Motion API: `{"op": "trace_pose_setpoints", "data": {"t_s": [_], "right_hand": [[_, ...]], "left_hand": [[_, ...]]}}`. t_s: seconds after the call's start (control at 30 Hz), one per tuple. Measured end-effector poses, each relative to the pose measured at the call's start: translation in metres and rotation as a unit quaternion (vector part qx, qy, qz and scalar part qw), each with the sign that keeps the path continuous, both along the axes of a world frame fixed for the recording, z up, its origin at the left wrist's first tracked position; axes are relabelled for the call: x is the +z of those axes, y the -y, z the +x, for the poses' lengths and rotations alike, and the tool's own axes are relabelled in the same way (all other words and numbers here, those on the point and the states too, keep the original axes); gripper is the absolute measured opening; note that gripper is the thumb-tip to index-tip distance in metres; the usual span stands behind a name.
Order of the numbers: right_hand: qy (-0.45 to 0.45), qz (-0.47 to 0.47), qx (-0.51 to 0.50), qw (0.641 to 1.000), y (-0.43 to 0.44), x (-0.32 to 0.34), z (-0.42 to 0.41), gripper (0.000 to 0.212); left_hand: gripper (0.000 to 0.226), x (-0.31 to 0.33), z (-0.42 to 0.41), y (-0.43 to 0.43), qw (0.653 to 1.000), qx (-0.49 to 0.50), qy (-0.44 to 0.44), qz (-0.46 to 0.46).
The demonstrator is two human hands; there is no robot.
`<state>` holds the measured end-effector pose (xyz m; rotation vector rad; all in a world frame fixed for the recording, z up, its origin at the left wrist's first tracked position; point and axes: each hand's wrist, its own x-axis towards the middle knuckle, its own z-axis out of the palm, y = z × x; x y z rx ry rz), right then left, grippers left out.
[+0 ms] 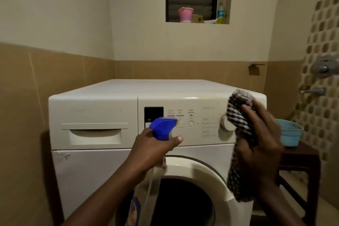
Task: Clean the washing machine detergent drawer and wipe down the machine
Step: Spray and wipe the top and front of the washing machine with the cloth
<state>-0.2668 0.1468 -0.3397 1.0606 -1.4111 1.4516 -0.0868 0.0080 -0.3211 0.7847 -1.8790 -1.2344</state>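
Hands (pixel 152 150), bottle (pixel 162 127), cloth (pixel 240 115) right of drawer (pixel 95 135)

Could not read the panel lettering (pixel 209 126): too small and blurred. Saw only the left part of the dial (pixel 224 126), the rest behind the striped cloth (pixel 240 121). Lost the neck of the spray bottle (pixel 162 127) inside the left hand (pixel 152 150) and its base below the bottom edge, with a smeared label, possibly a printed figure. Lost the bottom of the door (pixel 192 169) likewise. Caught the blue basin (pixel 291 134) half behind the right hand (pixel 260 148).
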Motion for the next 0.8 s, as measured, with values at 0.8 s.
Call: {"op": "trace_pose_setpoints", "data": {"t_s": [0.8], "right_hand": [[-0.067, 0.156, 0.113, 0.979, 0.072, -0.059, -0.006, 0.038]], "left_hand": [[0.029, -0.031, 0.053, 0.017, 0.989, 0.110, -0.082, 0.052]]}}
